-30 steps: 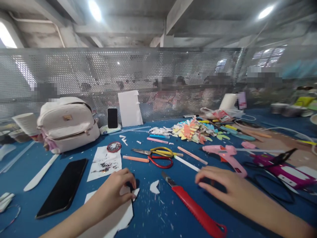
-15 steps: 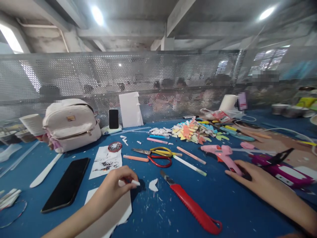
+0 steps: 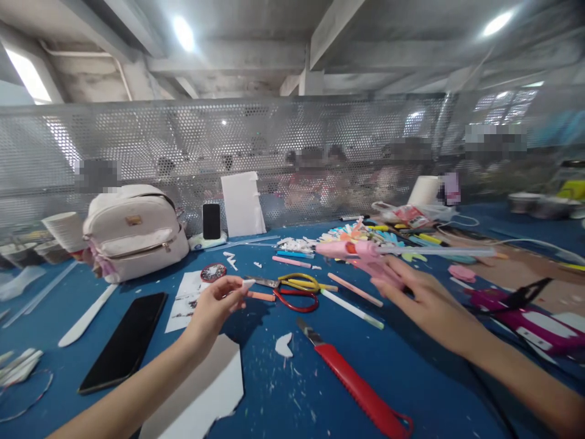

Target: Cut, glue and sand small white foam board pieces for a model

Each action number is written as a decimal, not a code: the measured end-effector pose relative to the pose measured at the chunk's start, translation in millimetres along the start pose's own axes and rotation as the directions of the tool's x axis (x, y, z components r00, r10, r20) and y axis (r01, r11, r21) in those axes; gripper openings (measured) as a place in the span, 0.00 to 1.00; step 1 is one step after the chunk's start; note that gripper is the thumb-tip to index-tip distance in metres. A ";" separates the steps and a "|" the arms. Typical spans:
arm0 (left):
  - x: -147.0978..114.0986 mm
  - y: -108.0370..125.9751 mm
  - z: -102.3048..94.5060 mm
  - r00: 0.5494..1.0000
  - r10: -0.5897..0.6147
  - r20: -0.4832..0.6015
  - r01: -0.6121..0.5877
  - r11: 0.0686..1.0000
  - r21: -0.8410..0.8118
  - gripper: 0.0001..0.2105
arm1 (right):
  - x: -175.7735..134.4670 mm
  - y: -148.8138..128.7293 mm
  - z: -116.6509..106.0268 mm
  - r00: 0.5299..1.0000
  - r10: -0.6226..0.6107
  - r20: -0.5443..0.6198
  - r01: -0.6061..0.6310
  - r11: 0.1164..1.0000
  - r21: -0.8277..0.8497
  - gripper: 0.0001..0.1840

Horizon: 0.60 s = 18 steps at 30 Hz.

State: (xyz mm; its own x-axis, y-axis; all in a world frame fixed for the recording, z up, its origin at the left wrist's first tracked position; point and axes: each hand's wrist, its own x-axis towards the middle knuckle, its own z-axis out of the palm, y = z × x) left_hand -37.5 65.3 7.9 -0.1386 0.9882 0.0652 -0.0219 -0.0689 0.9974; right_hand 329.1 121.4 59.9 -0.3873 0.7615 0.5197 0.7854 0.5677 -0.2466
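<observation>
Raised over the right half of the blue table, my right hand [image 3: 411,289] is wrapped round the handle of a pink hot glue gun [image 3: 365,253]. A clear glue stick [image 3: 434,250] juts from its back, and the nozzle points left. My left hand [image 3: 222,299] pinches a small white piece [image 3: 248,283], perhaps paper or foam, between thumb and fingertips. Beyond that hand lie scissors [image 3: 297,289] with one yellow and one red loop. A torn white sheet [image 3: 205,384] lies under my left forearm. Between my arms rest a curved white scrap [image 3: 284,346] and a red utility knife [image 3: 356,384], blade out.
A black phone [image 3: 123,341] and a white backpack [image 3: 134,235] stand on the left. Several markers [image 3: 354,289] lie mid-table before a heap of coloured paper cut-outs [image 3: 347,231]. A magenta device [image 3: 525,320] sits right. A perforated metal screen [image 3: 256,140] closes the back.
My right hand has lifted the glue gun off the table and carried it up and left. My left hand has risen slightly with the white piece, its tip now pointing up and right.
</observation>
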 end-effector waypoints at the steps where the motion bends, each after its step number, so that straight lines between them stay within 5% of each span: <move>1: 3.8 -0.9 2.8 1.000 0.001 -0.020 -0.001 1.000 -0.026 0.09 | 5.7 -14.5 3.3 0.999 -0.046 0.017 0.045 0.996 0.072 0.20; 4: 11.7 -2.4 11.3 0.997 0.003 -0.080 -0.009 0.997 -0.077 0.10 | 16.3 -42.7 23.0 0.979 -0.201 -0.027 0.201 0.950 0.239 0.15; 9: 11.1 -3.2 16.2 0.992 -0.042 -0.123 0.030 0.994 -0.101 0.09 | 14.0 -48.1 56.2 0.943 -0.333 -0.023 0.326 0.902 0.282 0.15; 18: -0.5 6.1 20.5 0.997 -0.007 -0.071 0.004 0.999 -0.044 0.07 | 1.5 -42.6 64.6 0.888 -0.458 -0.037 0.445 0.839 0.313 0.19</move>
State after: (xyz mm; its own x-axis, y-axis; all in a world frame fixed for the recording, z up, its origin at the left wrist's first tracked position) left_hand -17.3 67.2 14.5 -0.2082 0.9765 0.0561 -0.0661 -0.0713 0.9953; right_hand 263.8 118.6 18.4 -0.6857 0.4051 0.6048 0.3355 0.9132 -0.2312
